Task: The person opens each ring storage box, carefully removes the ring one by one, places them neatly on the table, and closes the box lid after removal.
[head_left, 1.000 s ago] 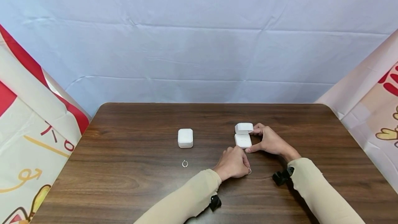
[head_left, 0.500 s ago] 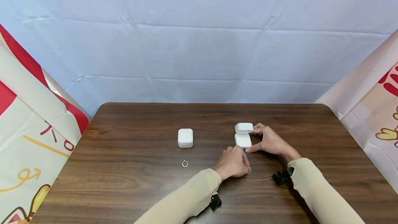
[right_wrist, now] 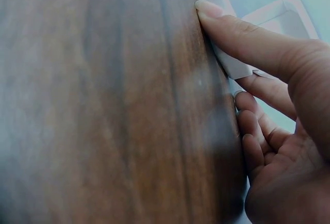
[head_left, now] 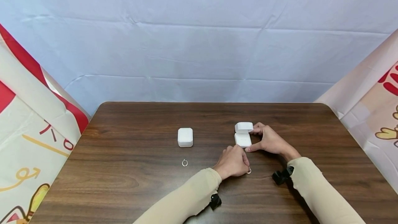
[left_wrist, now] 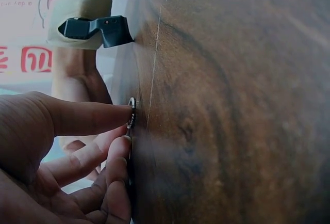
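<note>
My left hand (head_left: 232, 162) pinches a silver ring (left_wrist: 132, 111) between thumb and fingertips, low at the tabletop. Part of that ring (head_left: 249, 170) shows past the fingertips in the head view. Just beyond stands a white ring box (head_left: 243, 140) with its lid raised. My right hand (head_left: 269, 141) grips this box from the right, thumb at the near corner and fingers behind. The right wrist view shows the thumb along the side of the box (right_wrist: 234, 64). My left knuckles overlap the front of the box in the head view.
A second white ring box (head_left: 185, 137), lid down, stands left of the first on the wooden table (head_left: 130, 141). In front of it lies another silver ring (head_left: 185, 162). A pale cloth (head_left: 199, 44) hangs behind the table's far edge.
</note>
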A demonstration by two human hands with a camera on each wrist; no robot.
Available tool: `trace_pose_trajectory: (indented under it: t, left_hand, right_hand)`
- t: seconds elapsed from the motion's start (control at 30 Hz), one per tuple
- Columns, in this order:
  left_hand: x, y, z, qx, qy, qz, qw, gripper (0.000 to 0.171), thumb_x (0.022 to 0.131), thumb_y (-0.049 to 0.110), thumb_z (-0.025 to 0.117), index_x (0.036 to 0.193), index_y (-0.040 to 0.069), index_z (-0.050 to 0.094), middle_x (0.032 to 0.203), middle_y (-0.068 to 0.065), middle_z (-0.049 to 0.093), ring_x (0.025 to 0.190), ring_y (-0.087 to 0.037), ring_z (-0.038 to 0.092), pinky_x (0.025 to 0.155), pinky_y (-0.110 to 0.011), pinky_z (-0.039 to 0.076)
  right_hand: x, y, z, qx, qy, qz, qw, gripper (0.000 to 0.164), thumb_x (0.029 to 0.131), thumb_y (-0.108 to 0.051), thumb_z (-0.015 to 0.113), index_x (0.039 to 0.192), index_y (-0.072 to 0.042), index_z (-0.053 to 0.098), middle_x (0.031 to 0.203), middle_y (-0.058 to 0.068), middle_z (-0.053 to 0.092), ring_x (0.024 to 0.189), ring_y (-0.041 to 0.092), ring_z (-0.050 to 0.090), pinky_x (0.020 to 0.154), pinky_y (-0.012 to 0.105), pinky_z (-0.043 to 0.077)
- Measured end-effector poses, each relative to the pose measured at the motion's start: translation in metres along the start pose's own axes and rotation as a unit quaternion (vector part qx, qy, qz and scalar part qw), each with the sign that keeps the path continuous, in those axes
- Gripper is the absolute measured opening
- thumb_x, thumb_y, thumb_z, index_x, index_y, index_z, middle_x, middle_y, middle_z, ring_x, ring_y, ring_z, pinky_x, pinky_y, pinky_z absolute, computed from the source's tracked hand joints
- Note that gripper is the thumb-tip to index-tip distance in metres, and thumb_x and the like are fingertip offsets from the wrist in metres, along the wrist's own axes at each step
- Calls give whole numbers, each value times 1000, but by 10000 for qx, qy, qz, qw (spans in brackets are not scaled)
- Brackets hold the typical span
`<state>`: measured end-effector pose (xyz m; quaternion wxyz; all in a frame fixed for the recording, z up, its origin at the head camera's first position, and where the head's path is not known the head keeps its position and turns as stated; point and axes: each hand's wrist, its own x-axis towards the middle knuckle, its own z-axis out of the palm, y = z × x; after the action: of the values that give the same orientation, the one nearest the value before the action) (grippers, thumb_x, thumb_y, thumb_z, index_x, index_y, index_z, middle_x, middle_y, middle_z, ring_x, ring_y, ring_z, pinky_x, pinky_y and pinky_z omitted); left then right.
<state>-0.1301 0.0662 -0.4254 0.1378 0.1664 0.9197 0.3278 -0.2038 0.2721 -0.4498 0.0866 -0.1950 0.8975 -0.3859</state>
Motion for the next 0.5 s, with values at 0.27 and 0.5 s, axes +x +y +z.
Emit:
trace_pose_trajectory:
  t: [0.27, 0.5]
  left_hand:
    - [1, -2, -3, -70, 64, 109, 9999, 15, 73, 18, 89, 66, 21, 76, 64, 15, 64, 66, -7, 60, 60, -23, 47]
    - [8, -7, -14, -277, 381, 121, 9988, 6, 75, 19, 86, 73, 17, 80, 67, 14, 66, 72, -9, 60, 73, -26, 47]
  right_hand:
    - [0, 1, 0, -33, 5, -26, 10000, 58, 67, -27, 97, 114, -1, 75, 111, 9, 59, 106, 26, 55, 95, 41, 42]
    - [1, 1, 0, -39, 26, -55, 10000, 55, 67, -26, 97, 111, -1, 76, 109, 9, 59, 105, 26, 54, 94, 38, 41]
